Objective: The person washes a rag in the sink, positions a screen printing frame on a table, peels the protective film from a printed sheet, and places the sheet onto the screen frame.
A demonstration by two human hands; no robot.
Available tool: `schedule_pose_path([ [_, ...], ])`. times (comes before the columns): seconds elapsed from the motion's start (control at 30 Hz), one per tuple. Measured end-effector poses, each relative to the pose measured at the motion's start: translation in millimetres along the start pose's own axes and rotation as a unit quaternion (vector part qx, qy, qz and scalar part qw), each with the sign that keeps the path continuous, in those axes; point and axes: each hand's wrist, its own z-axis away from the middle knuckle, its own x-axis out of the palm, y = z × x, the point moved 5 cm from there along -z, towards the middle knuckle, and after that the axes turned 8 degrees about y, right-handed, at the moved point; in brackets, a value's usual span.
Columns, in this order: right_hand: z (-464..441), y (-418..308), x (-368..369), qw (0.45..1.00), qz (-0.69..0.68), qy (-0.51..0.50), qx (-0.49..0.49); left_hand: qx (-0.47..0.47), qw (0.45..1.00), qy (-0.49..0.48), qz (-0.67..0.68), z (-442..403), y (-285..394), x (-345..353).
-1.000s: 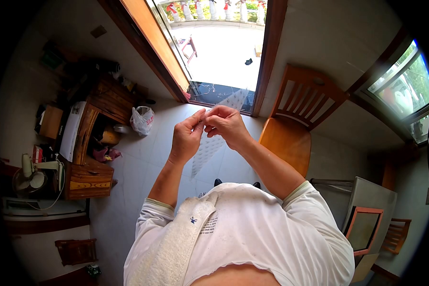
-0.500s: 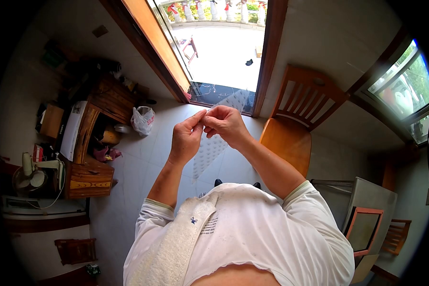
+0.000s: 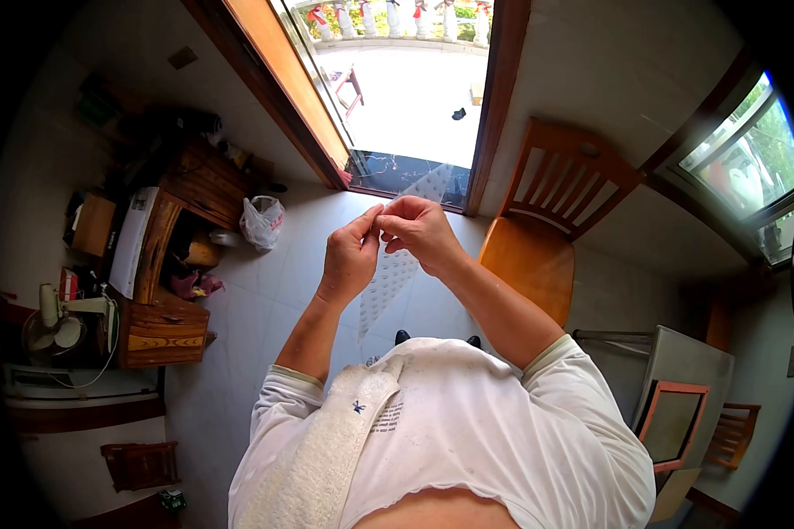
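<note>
A thin see-through plastic sheet with rows of small grey printed marks hangs from my fingers. One pointed part reaches down below my hands, and another corner rises past them toward the doorway. Fingertips of my left hand are pinched at the sheet's edge. My right hand pinches right beside it, fingers curled, the two hands touching or almost so. The exact spot between the fingertips is too small to make out. A cream towel lies over my left shoulder and chest.
An orange wooden chair stands at the right, near the open doorway's dark sill. To the left are a wooden cabinet, a white plastic bag on the floor and a fan. A leaning board stands at the lower right.
The lower part of the plastic sheet has swung slightly and looks narrower. My hands stay pinched together in nearly the same place.
</note>
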Motion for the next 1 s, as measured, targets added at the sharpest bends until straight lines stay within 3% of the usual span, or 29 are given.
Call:
schedule_pose_path([
  [0.27, -5.7, 7.5, -1.8, 0.995, 0.032, 0.074, -0.053, 0.046, 0.999, 0.013, 0.000, 0.0, -0.9, 3.3],
  [0.47, -6.8, 8.3, -2.1, 0.996, 0.032, 0.064, -0.060, -0.056, 0.988, -0.008, 0.144, 1.0, 3.1, -3.1],
  [0.57, -4.1, 5.9, 6.0, 0.997, -0.010, 0.046, -0.064, -0.068, 0.992, 0.020, 0.100, -2.1, -7.6, -6.5],
  [0.67, -10.4, 16.1, 7.1, 0.996, -0.062, 0.017, -0.070, -0.086, 0.985, 0.055, 0.141, -3.6, -22.2, -6.6],
  [0.87, -15.2, 42.8, -5.4, 0.995, -0.017, 0.080, 0.048, -0.136, 0.974, 0.130, 0.127, -9.1, -24.3, -29.0],
  [1.0, -18.4, 53.7, -12.8, 0.993, -0.008, 0.068, 0.096, -0.151, 0.967, 0.152, 0.138, -10.5, -33.5, -37.9],
])
